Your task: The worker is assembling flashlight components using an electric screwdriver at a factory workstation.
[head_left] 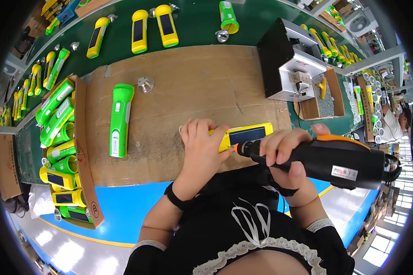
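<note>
My right hand [289,149] is wrapped round a black electric screwdriver [344,162] with an orange lever. Its orange-collared tip points left and meets the near side of a yellow flashlight [257,133] with a dark solar panel. The flashlight lies on the cardboard sheet, its head end hidden under my left hand [202,142], whose fingers press round it. Where exactly the bit sits is too small to tell. Left of my hands, a green flashlight [120,121] lies on the cardboard, with a silver reflector [145,85] beside its head.
A cardboard box [80,137] of green and yellow flashlights stands at left. A black and silver machine [291,64] is at right, beside a small box [337,94] of screws. Several flashlights, including a yellow one [139,32], lie along the far green bench [192,27].
</note>
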Demonstrator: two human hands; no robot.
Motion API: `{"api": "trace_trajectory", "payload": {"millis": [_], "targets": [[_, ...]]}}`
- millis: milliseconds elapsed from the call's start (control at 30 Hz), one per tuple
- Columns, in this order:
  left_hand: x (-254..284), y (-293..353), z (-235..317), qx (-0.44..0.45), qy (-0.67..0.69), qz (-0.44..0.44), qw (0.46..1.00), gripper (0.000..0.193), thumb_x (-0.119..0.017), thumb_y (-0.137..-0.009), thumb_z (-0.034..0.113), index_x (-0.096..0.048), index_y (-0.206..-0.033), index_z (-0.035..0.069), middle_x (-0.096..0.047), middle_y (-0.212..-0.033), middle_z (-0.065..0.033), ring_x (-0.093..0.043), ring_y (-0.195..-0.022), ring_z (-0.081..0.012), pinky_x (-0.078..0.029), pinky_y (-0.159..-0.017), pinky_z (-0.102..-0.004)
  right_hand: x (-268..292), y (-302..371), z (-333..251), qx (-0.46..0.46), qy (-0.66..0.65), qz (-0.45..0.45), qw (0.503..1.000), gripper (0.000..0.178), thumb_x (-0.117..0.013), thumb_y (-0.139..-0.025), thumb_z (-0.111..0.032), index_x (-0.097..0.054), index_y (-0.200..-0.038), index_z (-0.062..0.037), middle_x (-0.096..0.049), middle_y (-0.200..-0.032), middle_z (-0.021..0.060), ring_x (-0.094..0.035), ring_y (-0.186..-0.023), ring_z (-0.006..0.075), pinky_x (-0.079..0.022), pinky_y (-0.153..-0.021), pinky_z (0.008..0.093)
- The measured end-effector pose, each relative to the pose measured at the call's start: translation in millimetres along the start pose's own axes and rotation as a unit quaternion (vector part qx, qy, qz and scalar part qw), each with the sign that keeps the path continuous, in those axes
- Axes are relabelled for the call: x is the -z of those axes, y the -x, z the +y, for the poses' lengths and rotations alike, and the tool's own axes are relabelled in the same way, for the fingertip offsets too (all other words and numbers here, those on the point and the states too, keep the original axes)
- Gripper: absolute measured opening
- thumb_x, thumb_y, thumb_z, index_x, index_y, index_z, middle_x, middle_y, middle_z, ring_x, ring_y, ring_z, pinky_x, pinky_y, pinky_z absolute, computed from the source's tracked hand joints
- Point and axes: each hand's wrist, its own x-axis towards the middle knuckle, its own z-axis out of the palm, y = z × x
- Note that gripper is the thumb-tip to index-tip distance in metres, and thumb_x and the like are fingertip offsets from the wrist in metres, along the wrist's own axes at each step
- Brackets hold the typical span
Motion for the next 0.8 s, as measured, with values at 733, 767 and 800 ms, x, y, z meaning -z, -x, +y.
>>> {"api": "trace_trajectory", "payload": {"millis": [733,767,800], "targets": [[-1.3,2.7,2.1,-0.017,-0.023,0.041,0.999,0.045,-0.077,-0.050,0.013,-0.064,-0.092,0.008,-0.049,-0.092,-0.0103,-0.045,-0.096,-0.0313,-0.031,-0.088,-0.0447,-9.1,1.7,29.8,0.038,0.121,-0.040,0.991,0.055,-0.061,-0.086,-0.019,-0.025,-0.127,-0.0100,-0.050,-0.075,0.0081,-0.053,-0.063,0.0179,-0.048,-0.063,0.0360],[-2.7,2.2,1.7,-0.021,-0.018,0.034,0.999,0.044,-0.077,-0.052,0.016,-0.064,-0.093,0.009,-0.049,-0.091,-0.0098,-0.045,-0.095,-0.0306,-0.032,-0.088,-0.0448,-9.6,2.2,31.6,0.034,0.109,-0.027,0.993,0.055,-0.060,-0.086,-0.020,-0.025,-0.127,-0.0100,-0.049,-0.075,0.0077,-0.053,-0.063,0.0177,-0.048,-0.062,0.0356],[-0.8,3.7,0.8,-0.023,-0.014,0.027,0.999,0.043,-0.078,-0.054,0.018,-0.064,-0.094,0.011,-0.048,-0.091,-0.0093,-0.046,-0.094,-0.0299,-0.032,-0.088,-0.0448,-13.8,3.3,31.4,0.028,0.095,-0.014,0.995,0.055,-0.060,-0.086,-0.021,-0.025,-0.127,-0.0100,-0.049,-0.075,0.0074,-0.053,-0.063,0.0175,-0.048,-0.062,0.0353]]}}
